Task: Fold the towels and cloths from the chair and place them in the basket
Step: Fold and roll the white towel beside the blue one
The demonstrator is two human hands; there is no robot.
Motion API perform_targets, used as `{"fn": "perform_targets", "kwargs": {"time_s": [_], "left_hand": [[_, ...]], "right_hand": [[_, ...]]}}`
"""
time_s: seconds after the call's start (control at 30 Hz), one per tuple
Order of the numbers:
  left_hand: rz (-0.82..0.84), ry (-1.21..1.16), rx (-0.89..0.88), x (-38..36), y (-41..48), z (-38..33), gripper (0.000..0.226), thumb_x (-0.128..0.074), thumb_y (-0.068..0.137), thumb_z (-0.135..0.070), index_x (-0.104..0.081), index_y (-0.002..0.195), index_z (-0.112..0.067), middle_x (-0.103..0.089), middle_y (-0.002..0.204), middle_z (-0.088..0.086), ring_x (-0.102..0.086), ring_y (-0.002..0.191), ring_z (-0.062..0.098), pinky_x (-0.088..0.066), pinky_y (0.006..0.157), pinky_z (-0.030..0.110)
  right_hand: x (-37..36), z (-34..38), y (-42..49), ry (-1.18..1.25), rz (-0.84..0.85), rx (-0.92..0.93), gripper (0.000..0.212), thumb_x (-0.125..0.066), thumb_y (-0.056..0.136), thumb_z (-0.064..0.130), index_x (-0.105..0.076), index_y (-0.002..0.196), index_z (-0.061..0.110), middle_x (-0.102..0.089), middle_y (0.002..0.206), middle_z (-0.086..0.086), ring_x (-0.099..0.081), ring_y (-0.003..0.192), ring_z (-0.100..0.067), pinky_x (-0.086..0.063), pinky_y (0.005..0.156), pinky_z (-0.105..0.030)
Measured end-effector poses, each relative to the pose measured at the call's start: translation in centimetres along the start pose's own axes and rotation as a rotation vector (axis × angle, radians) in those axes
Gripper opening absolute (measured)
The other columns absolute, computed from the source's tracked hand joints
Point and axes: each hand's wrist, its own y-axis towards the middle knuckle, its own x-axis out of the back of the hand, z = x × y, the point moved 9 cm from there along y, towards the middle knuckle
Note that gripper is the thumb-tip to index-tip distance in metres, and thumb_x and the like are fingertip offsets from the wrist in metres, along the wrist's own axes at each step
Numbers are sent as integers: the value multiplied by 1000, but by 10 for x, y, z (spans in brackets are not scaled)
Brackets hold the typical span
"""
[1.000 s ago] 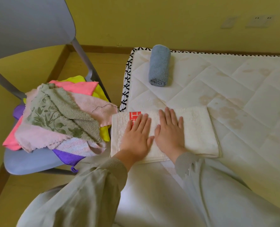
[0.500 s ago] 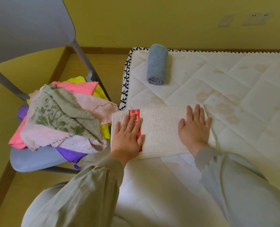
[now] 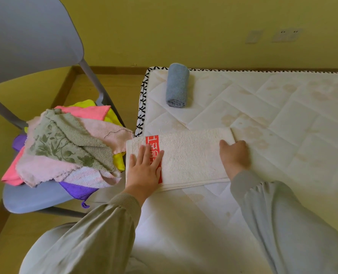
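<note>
A folded cream towel (image 3: 190, 155) with a red label lies across the near left part of the white quilted mattress (image 3: 282, 115). My left hand (image 3: 144, 171) presses flat on the towel's left end, fingers straight over the red label. My right hand (image 3: 234, 157) grips the towel's right end, fingers curled round its edge. A heap of cloths (image 3: 65, 143), green floral, pink, yellow and purple, is piled on the grey-blue chair (image 3: 29, 198) to the left. A rolled blue towel (image 3: 177, 86) lies near the mattress's far left corner. No basket is in view.
The chair's backrest (image 3: 31, 32) rises at the upper left. A yellow wall with sockets (image 3: 286, 34) runs behind the mattress. A strip of yellow floor separates chair and mattress.
My hands slid apart from the towel's middle: the left went to its left end, the right to its right end. The right hand's fingers, flat before, now curl round the edge.
</note>
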Motion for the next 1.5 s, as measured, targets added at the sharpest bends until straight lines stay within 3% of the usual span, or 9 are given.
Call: {"fn": "perform_targets", "kwargs": {"time_s": [0.13, 0.33, 0.5, 0.67, 0.9, 1.0, 1.1, 1.33, 1.5], "left_hand": [[66, -94, -7, 0, -9, -10, 54, -8, 102, -38, 12, 151, -27, 19, 157, 11, 22, 143, 29, 6, 117, 49], [156, -264, -7, 19, -4, -10, 53, -32, 100, -30, -17, 150, -21, -2, 160, 9, 2, 147, 29, -10, 116, 51], [133, -844, 61, 75, -1, 7, 52, -51, 95, -13, -35, 144, -15, -42, 142, 9, -47, 124, 26, -43, 97, 31], [47, -1270, 99, 147, -8, 44, 60, -60, 89, -6, -38, 143, -20, -43, 145, 2, -47, 123, 17, -41, 95, 31], [-125, -1281, -96, 259, -47, 63, 66, -64, 86, 0, -37, 144, -17, -44, 143, -2, -41, 130, 8, -35, 96, 18], [-207, -1318, -143, 286, -69, 69, 30, -64, 86, 0, -61, 116, -8, -70, 102, -1, -63, 87, 1, -47, 73, 10], [-350, -1258, -105, 305, -93, 81, 7, -63, 89, -8, -66, 87, -3, -60, 57, -11, -52, 47, -3, -38, 50, 9], [-580, -1110, 26, 319, -119, 100, 31, -55, 94, -20, -42, 70, -4, -33, 64, 2, -32, 58, 15, -26, 51, 25], [-712, -1055, 123, 329, -140, 118, 39, -51, 95, -22, -26, 66, -15, -28, 61, -1, -27, 56, 14, -22, 49, 24]], "right_hand": [[4, -1, 2, 211, 91, -123, 32, -51, 88, 16, -58, 112, -4, -62, 93, -14, -57, 78, -31, -40, 64, -30], [26, 73, -51, 412, 3, 347, 10, -55, 83, 4, -61, 90, 9, -58, 78, -2, -53, 69, -20, -37, 57, -25], [38, 132, -95, 522, 185, 580, 10, -64, 81, 5, -68, 84, 14, -57, 64, 9, -50, 62, -12, -39, 57, -24], [67, 188, -137, 547, 333, 739, 12, -71, 79, 8, -68, 76, 19, -59, 64, 10, -49, 59, -2, -37, 53, -14], [104, 244, -196, 515, 512, 916, 6, -73, 79, 4, -70, 84, 6, -56, 63, 4, -45, 47, 4, -32, 49, -10], [119, 260, -216, 510, 542, 992, 4, -74, 79, 7, -71, 81, 10, -55, 63, 4, -42, 48, 3, -32, 49, -13], [130, 265, -234, 461, 552, 1037, 7, -75, 79, 15, -70, 80, 10, -53, 60, 5, -42, 53, -3, -33, 52, -20], [137, 258, -231, 57, 505, 1060, 27, -77, 74, 24, -56, 72, 7, -44, 61, -1, -37, 55, -14, -29, 54, -27], [153, 244, -220, 208, 482, 993, 42, -72, 81, 12, -37, 57, 14, -30, 62, -4, -24, 57, -16, -16, 53, -30]]}}
